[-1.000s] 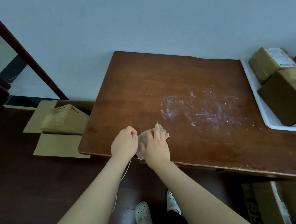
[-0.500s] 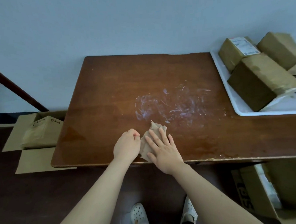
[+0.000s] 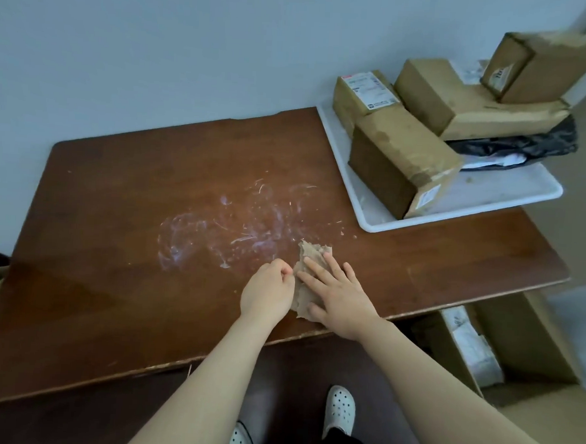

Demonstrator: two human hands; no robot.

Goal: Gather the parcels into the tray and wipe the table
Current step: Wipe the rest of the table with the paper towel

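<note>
**Both hands on the cloth at the near edge of the desk**

At the bottom of my view I see two white perforated shoes (image 3: pixel 340 407) on a dark floor, and both bare forearms reaching up from there to the middle of the frame.

The left hand (image 3: pixel 267 293) has a narrow grip: its fingers are curled in and thumb and forefinger pinch the left edge of a crumpled brown cloth (image 3: pixel 312 256). The right hand (image 3: pixel 340 299) lies just beside it, its grip wide, with the fingers straight and spread flat on top of the cloth, pressing it onto the desk (image 3: pixel 114 229). The cloth sits close to the desk's near edge, a little right of centre, with its ragged far end poking out past the fingertips.

Just beyond and to the left of the cloth, a whitish smear (image 3: pixel 223 231) of streaks and swirls spreads across the dark wood in the centre of the frame.

Further on, at the upper right, a white tray (image 3: pixel 455 215) rests on the desk's far right corner and overhangs it. In it, the nearest parcel (image 3: pixel 400 159) stands on edge, a labelled parcel (image 3: pixel 363 93) sits behind it, and a long parcel (image 3: pixel 468 98) lies on a black bag (image 3: pixel 526 144) with a smaller parcel (image 3: pixel 544 62) stacked on top.

At the lower right, below the desk, an open cardboard box (image 3: pixel 523 339) stands on the floor. A pale wall (image 3: pixel 158 45) fills the top of the frame.
</note>
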